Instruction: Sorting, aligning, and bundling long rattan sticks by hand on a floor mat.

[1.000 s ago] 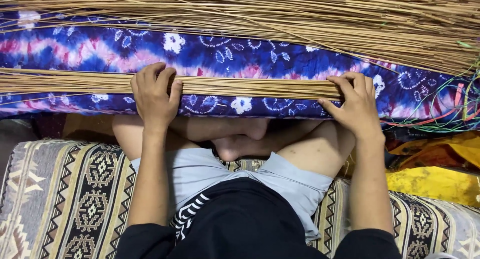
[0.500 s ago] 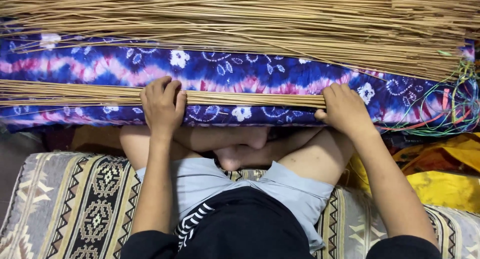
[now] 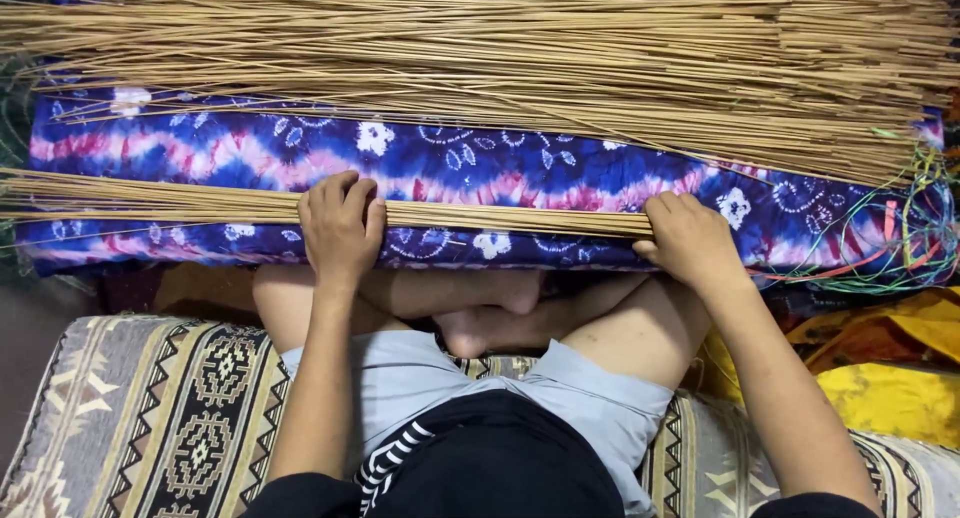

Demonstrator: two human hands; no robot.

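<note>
**Both hands on the stick bundle**

Head view: my left hand is curled over the thin bundle of straw-coloured sticks, fingers wrapped across it, pressing it onto the tie-dye cushion. My right hand clamps the bundle's right end, fingers closed over the tips; whether the thumb is underneath I cannot tell. The bundle runs left to right across my lap, its free length stretching left past my left hand, which is nearer that side. The big pile lies beyond, apart.
</note>
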